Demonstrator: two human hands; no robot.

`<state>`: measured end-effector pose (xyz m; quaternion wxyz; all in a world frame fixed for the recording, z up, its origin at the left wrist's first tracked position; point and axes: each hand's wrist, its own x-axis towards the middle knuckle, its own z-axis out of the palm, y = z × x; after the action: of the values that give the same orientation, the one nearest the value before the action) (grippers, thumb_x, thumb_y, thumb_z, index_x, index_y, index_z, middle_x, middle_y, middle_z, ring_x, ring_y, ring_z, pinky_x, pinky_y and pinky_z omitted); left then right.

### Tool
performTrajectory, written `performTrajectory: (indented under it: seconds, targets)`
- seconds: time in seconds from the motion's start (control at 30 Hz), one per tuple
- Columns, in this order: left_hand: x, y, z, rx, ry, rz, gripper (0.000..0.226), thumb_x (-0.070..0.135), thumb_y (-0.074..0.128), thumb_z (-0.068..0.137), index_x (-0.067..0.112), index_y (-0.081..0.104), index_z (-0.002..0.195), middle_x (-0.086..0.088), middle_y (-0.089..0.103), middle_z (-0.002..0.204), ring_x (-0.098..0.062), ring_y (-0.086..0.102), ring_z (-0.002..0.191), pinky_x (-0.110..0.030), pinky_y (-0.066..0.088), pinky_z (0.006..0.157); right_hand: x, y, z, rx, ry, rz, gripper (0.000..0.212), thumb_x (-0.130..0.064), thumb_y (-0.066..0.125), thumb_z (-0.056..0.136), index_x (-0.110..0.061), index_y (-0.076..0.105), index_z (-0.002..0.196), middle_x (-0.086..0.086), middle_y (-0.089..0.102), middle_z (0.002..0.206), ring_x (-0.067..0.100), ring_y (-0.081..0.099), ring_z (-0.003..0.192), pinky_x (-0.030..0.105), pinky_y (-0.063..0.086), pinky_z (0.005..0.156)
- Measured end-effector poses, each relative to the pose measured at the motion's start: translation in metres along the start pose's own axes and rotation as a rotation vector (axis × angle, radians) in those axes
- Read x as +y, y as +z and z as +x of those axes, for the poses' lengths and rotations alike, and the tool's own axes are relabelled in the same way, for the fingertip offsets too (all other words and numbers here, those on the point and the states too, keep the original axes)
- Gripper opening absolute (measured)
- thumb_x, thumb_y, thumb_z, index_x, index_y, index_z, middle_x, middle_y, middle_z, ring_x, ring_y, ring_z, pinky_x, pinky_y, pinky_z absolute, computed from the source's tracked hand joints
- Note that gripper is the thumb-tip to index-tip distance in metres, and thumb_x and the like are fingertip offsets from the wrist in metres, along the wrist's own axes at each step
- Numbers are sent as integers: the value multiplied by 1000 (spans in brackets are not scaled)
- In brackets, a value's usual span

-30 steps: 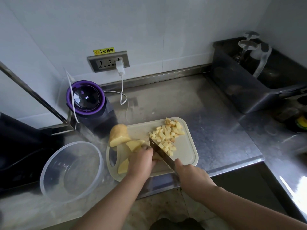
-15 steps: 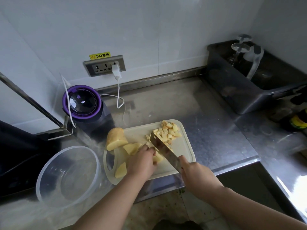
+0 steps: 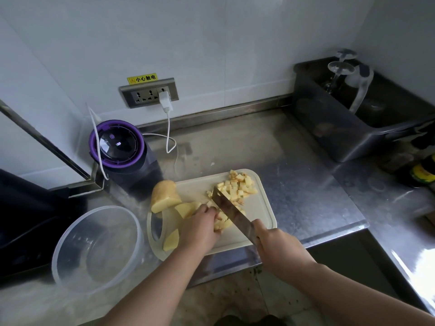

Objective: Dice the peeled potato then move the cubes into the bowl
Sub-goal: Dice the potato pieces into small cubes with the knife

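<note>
Left hand (image 3: 200,229) holds half-diced potato (image 3: 222,224), right hand (image 3: 275,248) knife (image 3: 231,214).

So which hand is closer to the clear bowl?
Left. The left hand holds potato pieces on the cutting board, just right of the bowl; the right hand grips the knife farther right, beyond the left hand.

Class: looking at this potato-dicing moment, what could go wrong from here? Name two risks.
The left hand pins pale potato strips close beside the broad steel knife in the right hand; a slip could cut fingertips. The large uncut potato chunk sits at the far-left edge of the cream plastic cutting board and might roll off.
</note>
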<state>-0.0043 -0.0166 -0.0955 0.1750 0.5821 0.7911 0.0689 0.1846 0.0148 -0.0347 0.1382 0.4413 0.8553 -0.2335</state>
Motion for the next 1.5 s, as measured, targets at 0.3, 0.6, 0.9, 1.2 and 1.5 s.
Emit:
performTrajectory:
  seconds: [0.3, 0.6, 0.9, 1.2, 1.5]
  targets:
    - [1, 1, -6, 36, -53, 14, 28, 30, 65, 86, 20, 55, 110, 2, 61, 108, -19, 62, 99, -33, 52, 85, -6, 4, -3, -10, -25, -16, 44, -18, 51, 99, -25, 29, 137, -5, 51, 82, 12, 60, 71, 24, 52, 67]
    - [-8, 6, -20, 106, -117, -145, 36, 27, 71, 84, 17, 56, 115, 3, 60, 113, -15, 59, 103, -23, 49, 83, -11, 7, -7, -7, -49, -35, 35, -18, 47, 100, -24, 33, 132, 0, 60, 89, 16, 64, 75, 26, 50, 65]
    - [-12, 5, -27, 124, -157, -117, 27, 35, 66, 88, 22, 62, 112, 5, 63, 112, -12, 61, 101, -20, 45, 76, -15, 8, -11, -6, -43, -54, 42, -12, 48, 99, -23, 30, 135, 0, 56, 88, 13, 59, 70, 21, 47, 60]
    - [-13, 6, -22, 114, -157, -66, 26, 32, 63, 91, 21, 60, 114, 3, 64, 112, -15, 62, 102, -26, 50, 82, -23, 6, -9, -26, -54, -36, 44, -13, 49, 100, -24, 30, 138, -2, 54, 84, 8, 54, 67, 16, 39, 54]
    - [-15, 6, -22, 106, -156, -75, 26, 33, 65, 89, 23, 60, 113, 6, 65, 111, -12, 62, 101, -25, 51, 84, -25, 8, -9, -38, -35, -46, 46, -8, 50, 98, -22, 31, 137, 0, 57, 88, 12, 57, 71, 21, 45, 63]
